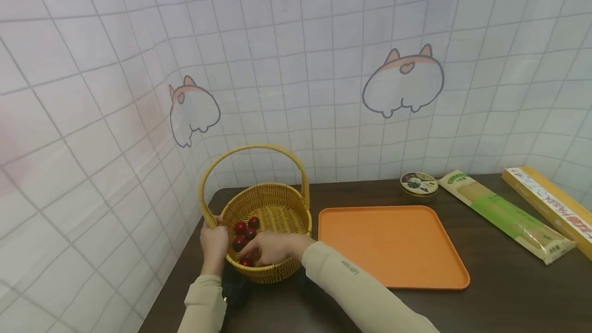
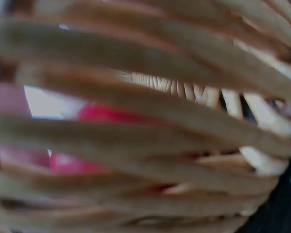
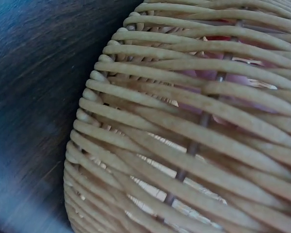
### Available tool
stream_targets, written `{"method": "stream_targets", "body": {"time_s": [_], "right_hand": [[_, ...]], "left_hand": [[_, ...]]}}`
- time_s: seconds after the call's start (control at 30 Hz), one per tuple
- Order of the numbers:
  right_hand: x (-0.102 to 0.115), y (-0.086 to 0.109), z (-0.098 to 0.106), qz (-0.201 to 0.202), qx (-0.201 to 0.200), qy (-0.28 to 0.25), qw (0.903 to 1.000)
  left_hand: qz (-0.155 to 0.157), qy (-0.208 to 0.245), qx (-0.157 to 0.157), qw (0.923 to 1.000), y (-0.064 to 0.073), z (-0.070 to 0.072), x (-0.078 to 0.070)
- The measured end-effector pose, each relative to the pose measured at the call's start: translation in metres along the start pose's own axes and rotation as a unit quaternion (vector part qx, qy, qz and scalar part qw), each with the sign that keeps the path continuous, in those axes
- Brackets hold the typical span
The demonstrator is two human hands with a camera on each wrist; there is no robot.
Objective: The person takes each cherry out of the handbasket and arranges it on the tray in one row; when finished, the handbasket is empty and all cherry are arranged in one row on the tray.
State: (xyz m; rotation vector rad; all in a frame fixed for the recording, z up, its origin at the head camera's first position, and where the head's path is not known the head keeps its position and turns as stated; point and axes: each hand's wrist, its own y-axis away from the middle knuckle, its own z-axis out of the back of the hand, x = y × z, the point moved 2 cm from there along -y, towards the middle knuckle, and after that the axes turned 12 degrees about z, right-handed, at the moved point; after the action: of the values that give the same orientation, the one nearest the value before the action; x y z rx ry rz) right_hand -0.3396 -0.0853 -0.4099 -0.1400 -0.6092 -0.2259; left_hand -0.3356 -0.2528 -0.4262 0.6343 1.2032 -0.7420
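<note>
Five visible red fruits (image 1: 250, 234) lie inside the wicker basket (image 1: 283, 216), toward nine o'clock; the left hand (image 1: 214, 245) grips the basket at nine, the right hand (image 1: 274, 248) is within at six, whether pinching cannot be told.

Decent room inside the round yellow wicker basket (image 1: 273, 273) at 1 o'clock, but its tall arched handle (image 1: 259, 146) blocks 2, bare left hand (image 1: 214, 243) crowds 9, bare right hand (image 1: 275, 247) hogs 4 to 6.
</note>
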Motion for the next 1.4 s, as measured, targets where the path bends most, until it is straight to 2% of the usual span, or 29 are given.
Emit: {"method": "stream_targets", "body": {"time_s": [0.3, 0.6, 0.8, 0.9, 1.03, 1.13, 1.4], "right_hand": [[0.004, 0.0, -0.003, -0.018, -0.016, 0.01, 0.9997], [0.008, 0.01, 0.003, -0.075, -0.031, 0.086, 0.993], [0.008, 0.026, 0.012, -0.058, -0.085, 0.073, 0.9921], [0.007, 0.037, 0.014, -0.065, -0.126, 0.04, 0.9891], [0.007, 0.055, 0.016, -0.064, -0.187, 0.001, 0.9803], [0.007, 0.065, 0.018, -0.052, -0.22, -0.008, 0.974], [0.013, 0.088, 0.021, -0.028, -0.277, -0.046, 0.9592]], "left_hand": [[0.001, -0.003, 0.0, 1.0, 0.0, -0.001, 0.002], [0.005, 0.003, 0.002, 1.0, 0.001, 0.001, 0.003], [-0.005, -0.007, 0.004, 1.0, -0.001, 0.002, 0.001], [-0.003, -0.014, 0.009, 0.9999, -0.002, 0.002, 0.003], [-0.008, -0.027, 0.003, 0.9996, -0.002, 0.001, 0.002], [-0.014, -0.032, -0.004, 0.9994, -0.001, 0.001, 0.0], [-0.007, -0.026, 0.001, 0.9996, 0.0, 0.0, 0.002]]}}
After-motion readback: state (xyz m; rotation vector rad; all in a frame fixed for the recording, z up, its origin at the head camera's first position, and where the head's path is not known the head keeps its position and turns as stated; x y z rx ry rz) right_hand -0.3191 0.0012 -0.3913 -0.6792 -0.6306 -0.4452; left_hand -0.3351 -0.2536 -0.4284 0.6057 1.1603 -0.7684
